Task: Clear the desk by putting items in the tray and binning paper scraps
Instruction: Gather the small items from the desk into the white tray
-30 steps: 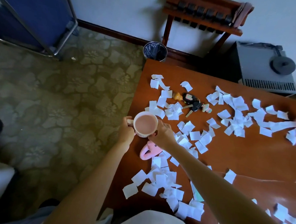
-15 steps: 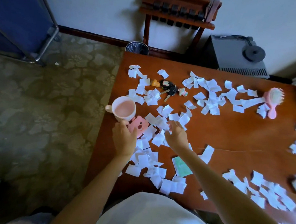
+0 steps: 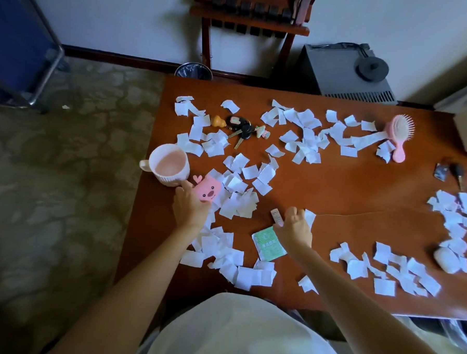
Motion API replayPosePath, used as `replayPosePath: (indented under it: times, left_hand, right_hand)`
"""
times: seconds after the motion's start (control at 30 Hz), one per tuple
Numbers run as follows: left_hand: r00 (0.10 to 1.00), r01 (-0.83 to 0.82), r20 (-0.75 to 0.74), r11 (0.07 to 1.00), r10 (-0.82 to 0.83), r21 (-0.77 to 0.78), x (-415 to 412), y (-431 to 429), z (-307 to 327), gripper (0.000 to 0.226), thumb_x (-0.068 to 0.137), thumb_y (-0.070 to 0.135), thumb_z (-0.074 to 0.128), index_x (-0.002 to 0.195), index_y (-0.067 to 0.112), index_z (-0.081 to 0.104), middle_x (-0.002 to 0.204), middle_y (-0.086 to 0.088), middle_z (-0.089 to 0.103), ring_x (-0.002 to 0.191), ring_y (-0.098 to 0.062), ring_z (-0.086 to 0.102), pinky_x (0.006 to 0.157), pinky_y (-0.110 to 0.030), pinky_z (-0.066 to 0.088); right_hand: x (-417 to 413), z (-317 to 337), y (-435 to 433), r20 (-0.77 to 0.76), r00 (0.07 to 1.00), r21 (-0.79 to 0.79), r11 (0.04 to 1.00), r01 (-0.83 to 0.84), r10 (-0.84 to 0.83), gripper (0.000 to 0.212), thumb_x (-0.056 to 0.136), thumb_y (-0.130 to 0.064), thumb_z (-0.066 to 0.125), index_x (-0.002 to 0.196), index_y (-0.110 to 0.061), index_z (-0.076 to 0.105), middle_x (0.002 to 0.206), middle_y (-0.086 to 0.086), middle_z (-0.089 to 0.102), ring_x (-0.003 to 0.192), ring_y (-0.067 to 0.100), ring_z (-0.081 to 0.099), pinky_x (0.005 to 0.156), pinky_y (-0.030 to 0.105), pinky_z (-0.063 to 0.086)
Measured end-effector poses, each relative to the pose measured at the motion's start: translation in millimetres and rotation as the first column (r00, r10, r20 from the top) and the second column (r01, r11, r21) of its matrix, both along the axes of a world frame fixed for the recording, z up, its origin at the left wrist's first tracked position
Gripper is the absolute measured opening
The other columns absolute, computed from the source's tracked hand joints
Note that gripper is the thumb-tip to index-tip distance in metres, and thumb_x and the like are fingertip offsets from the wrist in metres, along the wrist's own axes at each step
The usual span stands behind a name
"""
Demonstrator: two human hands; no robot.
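Overall: a reddish-brown wooden desk was seen from above, littered with torn white paper scraps in loose drifts across its left, far and right parts.
Left grip: the fingers were curled onto the near edge of a pink plastic toy with a cartoon animal face and a small heart on top. The toy was tilted so that its face showed.
Right grip: it lay knuckles up, with the fingers bent down toward the desk over a scrap. A small white printed strip touched its thumb side. Whether it had hold of anything could not be told.
Mug: a white ribbed ceramic mug with a pink inside stood upright at the desk's left edge, just beside the pink toy, with its handle pointing out past the edge.
Sachet: a flat green and white sachet lay on the desk just beside the right wrist.
Keys: a bunch of keys with black fobs lay among the far-left scraps, and a small orange gourd-shaped charm lay just to their left.
Hairbrush: a pink plastic hairbrush lay at the far right, touching a long scrap.
Bin: a round bin with a black liner stood on the floor just beyond the desk's far left corner.
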State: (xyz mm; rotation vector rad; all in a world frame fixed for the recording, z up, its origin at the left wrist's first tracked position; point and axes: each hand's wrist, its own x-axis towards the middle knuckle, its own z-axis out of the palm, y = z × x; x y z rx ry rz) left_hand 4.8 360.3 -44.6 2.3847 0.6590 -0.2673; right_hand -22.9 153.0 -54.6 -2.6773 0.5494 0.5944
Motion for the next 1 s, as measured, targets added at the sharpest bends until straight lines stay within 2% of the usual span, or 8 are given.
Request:
replayPosePath:
  times: [0.13, 0.23, 0.37, 0.5, 0.6, 0.73, 0.87, 1.0]
  left_hand:
    - [0.998, 0.057, 0.013, 0.998, -0.056, -0.036, -1, -7, 5, 0.063, 0.08, 0.005, 0.07, 0.13, 0.001, 0.032, 0.127, -0.018, 0.05, 0.12, -0.031, 0.052, 0.073, -0.03, 0.052]
    - [0.99, 0.123, 0.075, 0.992, -0.121, -0.02, 1, -11, 14, 0.051, 0.078, 0.006, 0.072, 0.117, 0.002, 0.039, 0.124, -0.017, 0.051, 0.118, -0.029, 0.054, 0.067, -0.024, 0.051]
    - [0.969, 0.203, 0.157, 0.976, -0.19, -0.072, 8, -34, 37, 0.06, 0.077, 0.012, 0.075, 0.125, 0.001, 0.04, 0.128, -0.017, 0.05, 0.116, -0.026, 0.054, 0.067, -0.022, 0.049]
    - [0.965, 0.256, 0.11, 0.948, -0.239, -0.19, 8, -80, 59, 0.053, 0.08, 0.017, 0.071, 0.123, 0.004, 0.045, 0.122, -0.016, 0.054, 0.106, -0.024, 0.056, 0.065, -0.024, 0.05]
    - [0.953, 0.299, 0.123, 0.927, -0.277, -0.227, 3, -127, 70, 0.053, 0.08, 0.019, 0.07, 0.125, 0.008, 0.044, 0.123, -0.013, 0.053, 0.099, -0.021, 0.056, 0.068, -0.026, 0.052]
    - [0.941, 0.337, 0.122, 0.904, -0.315, -0.262, -1, -211, 76, 0.059, 0.079, 0.017, 0.071, 0.128, 0.013, 0.038, 0.125, -0.008, 0.05, 0.09, -0.012, 0.05, 0.058, -0.015, 0.045]
    - [0.939, 0.336, 0.03, 0.889, -0.344, -0.312, -3, -312, 77, 0.065, 0.078, 0.016, 0.071, 0.131, 0.016, 0.035, 0.13, -0.007, 0.048, 0.104, -0.02, 0.054, 0.068, -0.021, 0.046]
    - [0.924, 0.356, -0.022, 0.878, -0.383, -0.32, -5, -398, 85, 0.07, 0.079, 0.018, 0.071, 0.135, 0.016, 0.03, 0.132, -0.008, 0.046, 0.113, -0.023, 0.054, 0.07, -0.023, 0.046]
  right_hand:
    - [0, -1, -5, -0.038, 0.999, 0.015, 0.999, -0.031, 0.031, 0.03, 0.089, -0.021, 0.058, 0.113, -0.006, 0.048, 0.117, 0.013, 0.056, 0.103, 0.029, 0.057, 0.083, 0.037, 0.051]
    - [5, 4, -7, 0.037, 0.999, 0.054, 0.998, -0.042, 0.04, 0.017, 0.09, -0.015, 0.054, 0.103, -0.008, 0.046, 0.106, 0.013, 0.061, 0.086, 0.025, 0.054, 0.067, 0.033, 0.047]
    - [13, 21, -13, 0.156, 0.987, 0.16, 0.987, 0.018, -0.043, 0.016, 0.09, -0.018, 0.055, 0.103, -0.01, 0.048, 0.098, 0.01, 0.063, 0.074, 0.023, 0.06, 0.052, 0.027, 0.047]
    - [13, 35, -43, 0.245, 0.968, 0.201, 0.98, 0.01, -0.06, 0.016, 0.087, -0.016, 0.056, 0.1, -0.008, 0.052, 0.091, 0.011, 0.065, 0.068, 0.025, 0.06, 0.057, 0.032, 0.049]
    - [11, 42, -85, 0.298, 0.951, 0.191, 0.981, 0.025, -0.082, 0.015, 0.086, -0.016, 0.056, 0.098, -0.007, 0.054, 0.089, 0.013, 0.066, 0.067, 0.027, 0.058, 0.059, 0.033, 0.048]
    - [6, 47, -164, 0.345, 0.93, 0.195, 0.979, 0.057, -0.123, 0.016, 0.089, -0.017, 0.054, 0.098, -0.005, 0.056, 0.087, 0.014, 0.067, 0.063, 0.026, 0.054, 0.051, 0.027, 0.04]
    - [4, 53, -252, 0.336, 0.937, 0.192, 0.981, 0.033, -0.097, 0.018, 0.092, -0.022, 0.055, 0.103, -0.008, 0.055, 0.087, 0.003, 0.06, 0.067, 0.019, 0.057, 0.054, 0.021, 0.045]
    - [4, 64, -330, 0.331, 0.939, 0.141, 0.989, 0.046, -0.091, 0.026, 0.094, -0.028, 0.051, 0.093, -0.003, 0.055, 0.083, 0.014, 0.066, 0.061, 0.024, 0.054, 0.05, 0.028, 0.039]
